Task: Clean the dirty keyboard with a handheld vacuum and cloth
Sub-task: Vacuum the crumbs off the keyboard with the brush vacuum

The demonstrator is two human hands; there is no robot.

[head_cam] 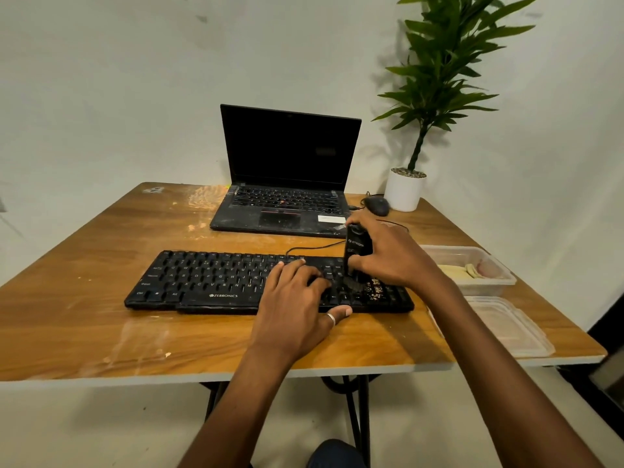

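A black keyboard [209,282] lies across the wooden table [84,325], with light crumbs scattered over its right-hand keys. My right hand [395,258] grips a black handheld vacuum [357,246] upright, its brush nozzle down on the keys near the crumbs. My left hand [297,298] rests flat on the keyboard's right half, fingers spread over the keys, thumb at the front edge. A folded cloth [462,271] lies in a clear plastic container [486,285] at the right.
An open black laptop [287,177] stands behind the keyboard. A black mouse [376,206] and a potted plant in a white pot [403,190] sit at the back right. A clear plastic lid [506,327] lies near the table's right front corner.
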